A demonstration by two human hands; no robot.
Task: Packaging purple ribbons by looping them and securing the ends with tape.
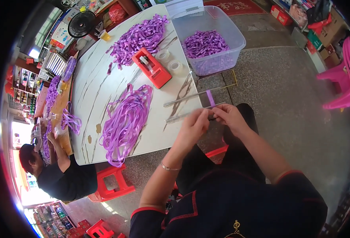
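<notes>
Two bare hands meet just off the near edge of the white marbled table [103, 87], fingertips pinched together. Left hand [192, 127] and right hand [230, 117] both close narrowly on a short purple ribbon strip [210, 98], which stands up from between the fingers and crosses the two thin clear rods [194, 94] that jut out past the table edge. Exact finger contact on the lower end of the strip is too small to tell. Loose purple ribbon pile [125, 121] lies on the table left of the hands, near but apart. Red tape dispenser [152, 67] sits beyond it, with two clear tape rolls [170, 61] just beside it. Heap of cut purple pieces [139, 37] at the far end of the table. Clear plastic bin [208, 39], holding more purple pieces, overhangs the table's right corner. Another person in a dark shirt [66, 178] sits at the left side of the table, handling ribbon there. Red stool [111, 184] stands under the table's near edge, pink plastic chairs [345, 79] far right, well apart.
</notes>
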